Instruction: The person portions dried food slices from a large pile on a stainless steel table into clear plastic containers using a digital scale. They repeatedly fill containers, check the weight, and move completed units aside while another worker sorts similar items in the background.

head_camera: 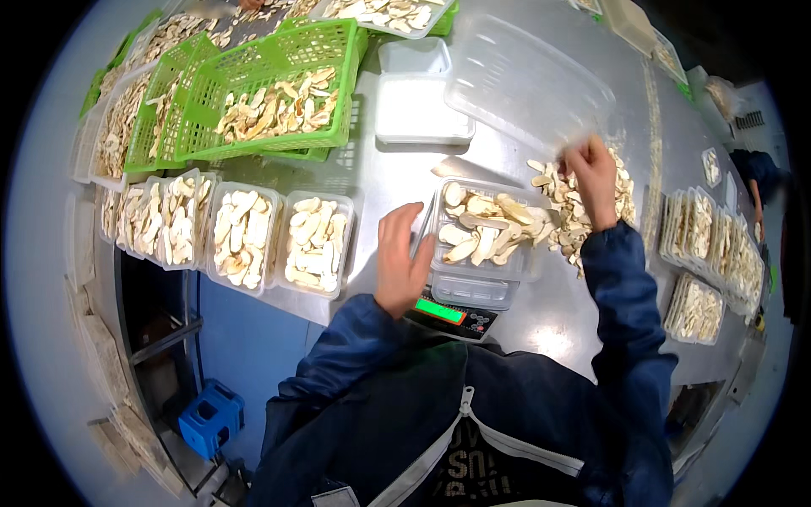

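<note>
A clear plastic tray (523, 269) holding dried mushroom-like slices (485, 228) sits over another clear container (475, 291) on a digital scale (451, 317) with a lit green display. Just left of the tray is my left hand (402, 260), fingers apart and holding nothing. My right hand (592, 177) is over a loose pile of slices (570, 215) on the metal table, its fingertips drawn together and blurred; whether a slice is between them cannot be told.
Filled clear trays (315, 291) line the near left edge. Green plastic baskets (266, 57) of slices stand behind them. White containers (421, 111) and a large clear lid or tray (532, 82) lie ahead. More filled trays (694, 310) are at right, near another person's arm (755, 196).
</note>
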The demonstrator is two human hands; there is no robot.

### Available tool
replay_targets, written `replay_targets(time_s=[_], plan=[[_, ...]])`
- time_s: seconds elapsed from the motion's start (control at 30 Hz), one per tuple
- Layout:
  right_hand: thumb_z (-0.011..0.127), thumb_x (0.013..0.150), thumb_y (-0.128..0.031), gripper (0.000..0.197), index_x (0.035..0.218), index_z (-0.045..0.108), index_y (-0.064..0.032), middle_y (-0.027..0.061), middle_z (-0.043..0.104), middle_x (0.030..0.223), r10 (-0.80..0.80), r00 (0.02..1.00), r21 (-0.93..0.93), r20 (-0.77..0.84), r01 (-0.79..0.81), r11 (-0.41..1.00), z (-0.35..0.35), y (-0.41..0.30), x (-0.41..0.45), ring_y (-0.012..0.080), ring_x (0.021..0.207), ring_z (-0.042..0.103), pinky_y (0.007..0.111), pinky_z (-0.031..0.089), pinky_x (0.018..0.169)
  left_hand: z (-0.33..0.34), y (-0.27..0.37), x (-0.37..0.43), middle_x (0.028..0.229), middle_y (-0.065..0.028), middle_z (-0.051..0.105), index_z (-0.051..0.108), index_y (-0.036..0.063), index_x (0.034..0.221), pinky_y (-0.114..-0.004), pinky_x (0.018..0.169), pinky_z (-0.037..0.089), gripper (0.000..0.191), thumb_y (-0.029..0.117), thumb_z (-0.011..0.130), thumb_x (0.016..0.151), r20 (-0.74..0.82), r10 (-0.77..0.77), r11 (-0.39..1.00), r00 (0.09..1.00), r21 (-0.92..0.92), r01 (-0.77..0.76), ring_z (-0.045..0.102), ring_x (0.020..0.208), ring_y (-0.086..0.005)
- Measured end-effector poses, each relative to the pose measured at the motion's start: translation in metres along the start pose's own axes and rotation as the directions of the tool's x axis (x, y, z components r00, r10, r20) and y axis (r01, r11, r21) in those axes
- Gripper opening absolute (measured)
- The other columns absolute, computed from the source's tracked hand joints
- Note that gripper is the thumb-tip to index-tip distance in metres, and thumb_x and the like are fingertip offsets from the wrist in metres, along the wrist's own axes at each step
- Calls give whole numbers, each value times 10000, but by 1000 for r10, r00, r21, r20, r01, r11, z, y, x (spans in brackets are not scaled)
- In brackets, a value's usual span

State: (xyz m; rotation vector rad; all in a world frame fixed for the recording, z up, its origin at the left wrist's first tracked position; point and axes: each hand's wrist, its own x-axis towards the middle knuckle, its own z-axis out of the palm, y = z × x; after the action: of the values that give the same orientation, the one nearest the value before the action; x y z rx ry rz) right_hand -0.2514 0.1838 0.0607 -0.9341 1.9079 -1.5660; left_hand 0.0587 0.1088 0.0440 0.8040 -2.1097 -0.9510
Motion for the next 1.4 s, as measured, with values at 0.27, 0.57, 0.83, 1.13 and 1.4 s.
replay_targets(time_s=[0.27,0.57,0.83,1.13,1.4], plan=[[567,887,-180,176,903,563,-4,97,618,753,374,795,-145,477,-349,926,58,11,95,155,625,585,280,470,591,11,-24,6,561,-5,432,602,12,1104,-262,493,357,288,159,655,862,311,-428,846,849,-193,497,398,516,-81],[558,907,-138,358,1247,553,-27,100,638,1053,21,996,-349,82,9,937,-37,10,-53,171,948,593,282,471,848,3,-26,2,647,57,436,588,-29,1123,-203,543,332,235,66,566,909,275,-415,811,867,-320,490,366,612,-30],[565,875,-83,360,1230,550,-25,69,616,1045,96,989,-174,-111,-115,978,2,9,-154,139,895,573,263,467,773,-24,-15,7,693,76,456,568,-48,1142,-184,554,317,245,102,517,956,328,-334,802,884,-393,449,366,632,-9],[624,802,-204,247,952,599,-10,117,596,652,128,980,-469,-154,-186,863,51,28,-159,272,602,593,371,461,587,-41,-30,4,644,58,432,572,-57,1030,-207,519,309,201,119,539,941,251,-270,866,930,-360,348,366,598,-23],[601,810,-126,129,894,603,-28,142,647,753,-78,898,-603,-433,-225,765,-66,32,-191,265,670,634,348,483,622,-34,-49,-8,592,38,433,594,-28,971,-241,497,318,168,127,555,917,373,-268,875,888,-293,386,362,559,-45]])
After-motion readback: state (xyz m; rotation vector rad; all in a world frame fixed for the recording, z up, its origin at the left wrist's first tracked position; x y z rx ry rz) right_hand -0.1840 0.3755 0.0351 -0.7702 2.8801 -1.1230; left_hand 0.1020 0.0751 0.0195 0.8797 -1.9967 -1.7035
